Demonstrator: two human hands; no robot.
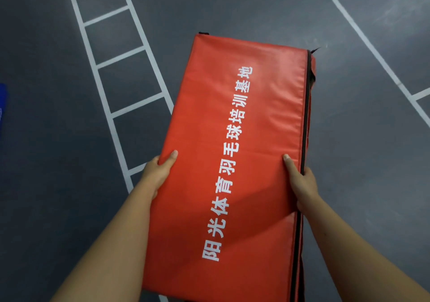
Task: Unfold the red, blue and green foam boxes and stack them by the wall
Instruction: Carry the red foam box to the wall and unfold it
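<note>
A folded red foam box (232, 120) with white printed characters down its top face is held flat in front of me, above the floor. My left hand (158, 174) grips its left edge, thumb on top and fingers hidden underneath. On the right edge, my right hand (302, 183) holds it beside a black strip (306, 106), thumb lying on the red face. A sliver of something blue (2, 108) shows at the far left edge; I cannot tell what it is. No green box is in view.
The dark grey sports floor (46, 185) carries a white painted ladder pattern (111, 69) on the left and white court lines (363, 39) on the right. No wall is in view.
</note>
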